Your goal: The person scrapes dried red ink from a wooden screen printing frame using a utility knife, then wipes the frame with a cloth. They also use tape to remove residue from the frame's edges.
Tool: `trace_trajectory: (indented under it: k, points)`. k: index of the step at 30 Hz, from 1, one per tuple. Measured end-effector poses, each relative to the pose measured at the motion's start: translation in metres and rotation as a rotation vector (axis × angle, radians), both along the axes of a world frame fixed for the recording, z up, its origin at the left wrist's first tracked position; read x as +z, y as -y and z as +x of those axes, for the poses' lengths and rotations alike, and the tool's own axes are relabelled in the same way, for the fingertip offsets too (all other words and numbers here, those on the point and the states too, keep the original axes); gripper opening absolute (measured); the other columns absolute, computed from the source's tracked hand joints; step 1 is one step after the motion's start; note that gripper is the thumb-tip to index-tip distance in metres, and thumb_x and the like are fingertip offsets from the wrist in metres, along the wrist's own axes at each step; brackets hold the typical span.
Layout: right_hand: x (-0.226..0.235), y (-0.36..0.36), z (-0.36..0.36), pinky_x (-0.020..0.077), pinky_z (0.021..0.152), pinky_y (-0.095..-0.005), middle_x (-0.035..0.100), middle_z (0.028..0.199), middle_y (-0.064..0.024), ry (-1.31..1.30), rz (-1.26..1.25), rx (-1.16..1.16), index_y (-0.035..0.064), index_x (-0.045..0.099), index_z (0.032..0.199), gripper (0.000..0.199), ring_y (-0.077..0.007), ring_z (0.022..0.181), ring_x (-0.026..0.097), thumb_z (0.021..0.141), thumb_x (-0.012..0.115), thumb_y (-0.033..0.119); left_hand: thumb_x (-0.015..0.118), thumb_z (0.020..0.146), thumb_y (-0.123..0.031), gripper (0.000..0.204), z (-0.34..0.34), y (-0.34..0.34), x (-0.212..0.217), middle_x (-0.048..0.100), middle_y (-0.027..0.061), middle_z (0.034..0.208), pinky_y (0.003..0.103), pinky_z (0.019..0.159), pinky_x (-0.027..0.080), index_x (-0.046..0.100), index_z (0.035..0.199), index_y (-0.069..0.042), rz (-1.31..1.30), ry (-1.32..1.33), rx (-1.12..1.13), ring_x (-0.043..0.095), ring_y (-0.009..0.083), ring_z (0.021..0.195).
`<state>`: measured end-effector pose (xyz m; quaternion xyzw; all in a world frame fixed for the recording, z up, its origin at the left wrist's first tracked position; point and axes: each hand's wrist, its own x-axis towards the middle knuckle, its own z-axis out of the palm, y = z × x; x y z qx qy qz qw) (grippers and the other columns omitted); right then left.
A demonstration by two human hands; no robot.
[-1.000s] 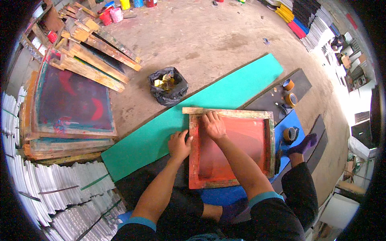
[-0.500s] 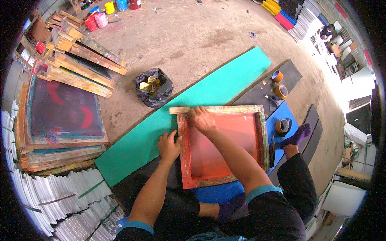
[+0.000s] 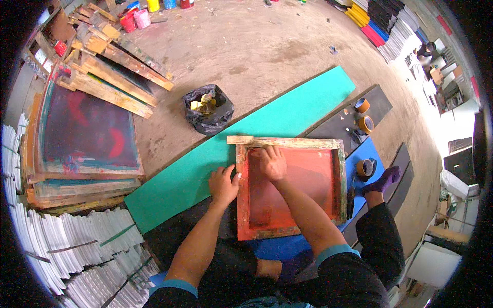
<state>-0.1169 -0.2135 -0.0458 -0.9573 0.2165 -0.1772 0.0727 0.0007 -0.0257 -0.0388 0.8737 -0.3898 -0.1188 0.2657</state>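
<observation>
A wooden screen-printing frame with a red-stained mesh lies flat in front of me, a short wooden strip at its far left corner. My right hand is over the mesh, close to the far inner edge, its fingers bent and pressed together. Whatever they may hold is hidden under them. Beside the frame's left bar is my left hand, fingers apart, thumb against or very near the wood. Below the frame lie a blue sheet and a long green sheet.
A black plastic bag with yellowish scraps stands beyond the green sheet. Tape rolls sit to the right, near my socked foot. Used screens and stacked white sheets are at left, paint buckets far behind.
My right hand has moved from the frame's far bar nearer, onto the mesh inside it. The left hand stays beside the left bar. The whole view has shifted slightly.
</observation>
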Motion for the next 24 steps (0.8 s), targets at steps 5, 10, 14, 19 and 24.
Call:
trace_trajectory:
  k: [5,10,14,19,24]
  points:
    - [0.002,0.014,0.001,0.0492,0.086,-0.0437,0.063,0.112,-0.0097,0.131,-0.169,0.015,0.0063,0.063,0.113,0.035,-0.03,0.105,0.059,0.078,0.063,0.011,0.068,0.09,-0.04,0.042,0.0,0.0,-0.005,0.062,0.0117,0.113,0.053,0.086,0.045,0.065,0.124,-0.017,-0.021,-0.017,0.017,0.056,0.0372,0.106]
    - [-0.002,0.022,0.001,0.0483,0.083,-0.0412,0.063,0.106,-0.008,0.129,-0.282,0.143,0.0073,0.065,0.104,0.028,-0.0262,0.101,0.06,0.077,0.064,0.014,0.067,0.09,-0.041,0.042,0.001,0.0,0.002,0.062,0.0117,0.114,0.052,0.085,0.046,0.065,0.124,-0.017,0.013,-0.056,0.005,0.057,0.0372,0.105]
    - [0.004,0.023,0.005,0.0474,0.082,-0.0399,0.06,0.098,-0.0082,0.102,-0.304,0.22,0.0068,0.064,0.098,0.025,-0.0258,0.096,0.059,0.075,0.066,0.017,0.067,0.09,-0.041,0.041,0.003,-0.001,-0.001,0.062,0.0118,0.114,0.052,0.083,0.046,0.066,0.123,-0.017,0.014,-0.05,0.001,0.057,0.0372,0.104]
    - [0.005,0.014,0.009,0.0473,0.082,-0.0395,0.056,0.095,-0.0109,-0.046,-0.338,0.208,0.0041,0.061,0.097,0.024,-0.0281,0.095,0.056,0.077,0.062,0.017,0.067,0.09,-0.04,0.041,-0.002,-0.007,-0.015,0.062,0.0131,0.112,0.052,0.082,0.047,0.066,0.123,-0.016,-0.037,-0.03,0.017,0.058,0.0374,0.103]
    - [0.002,0.002,-0.005,0.0476,0.084,-0.0408,0.056,0.098,-0.0111,-0.012,-0.222,0.178,0.0047,0.06,0.101,0.022,-0.0284,0.097,0.055,0.081,0.057,0.014,0.067,0.09,-0.038,0.04,-0.005,-0.007,-0.001,0.063,0.0135,0.111,0.052,0.082,0.047,0.066,0.123,-0.015,-0.013,0.011,0.001,0.058,0.0377,0.102]
